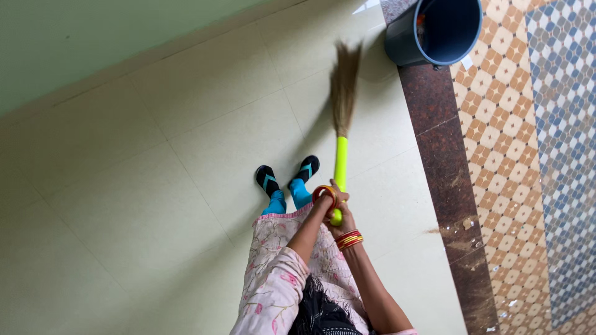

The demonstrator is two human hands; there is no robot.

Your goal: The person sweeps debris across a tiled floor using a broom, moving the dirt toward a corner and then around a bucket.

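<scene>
I hold a broom with both hands. Its neon yellow-green handle (340,162) points away from me, and its brown grass brush (344,84) rests on the pale green floor tiles. My left hand (330,197), with red and gold bangles at the wrist, grips the handle higher up. Just below it, my right hand (343,221), also bangled, is closed around the handle's end. My feet in black flip-flops (287,175) stand just left of the handle.
A dark grey bucket (434,31) stands at the top right, on a dark brown stone strip (437,136). Beyond the strip lies patterned orange, white and blue tiling (534,142). A green wall (74,43) runs along the upper left.
</scene>
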